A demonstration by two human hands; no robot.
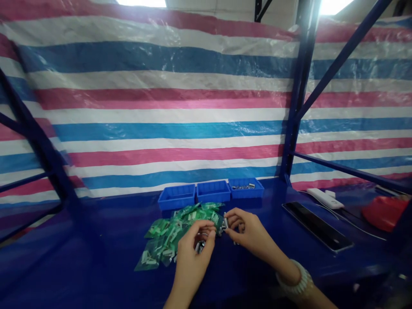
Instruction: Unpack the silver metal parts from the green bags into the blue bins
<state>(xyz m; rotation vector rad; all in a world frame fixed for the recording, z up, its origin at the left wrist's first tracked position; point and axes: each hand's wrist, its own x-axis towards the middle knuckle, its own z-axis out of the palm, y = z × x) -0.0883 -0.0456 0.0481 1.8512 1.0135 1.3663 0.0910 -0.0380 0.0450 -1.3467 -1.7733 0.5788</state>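
Note:
My left hand (195, 245) is curled, with thumb and fingertips close together. Small shiny metal parts (200, 246) show inside its curve. Just to its right, my right hand (247, 228) pinches a small silvery-white piece (225, 222) between thumb and forefinger. A few more small metal bits lie beneath the fingertips, partly hidden. Behind and left of my left hand spreads a pile of clear green-tinted plastic bags (174, 231) with small pale pieces in them.
Three blue bins stand along the back: a left bin (177, 203), a middle bin (213, 198) and a right bin (246, 194) holding small metal parts. Rightward lie a phone (317, 225), a white power strip (325, 198), cables and a red object (384, 213). Blue posts (294, 107) frame the bench.

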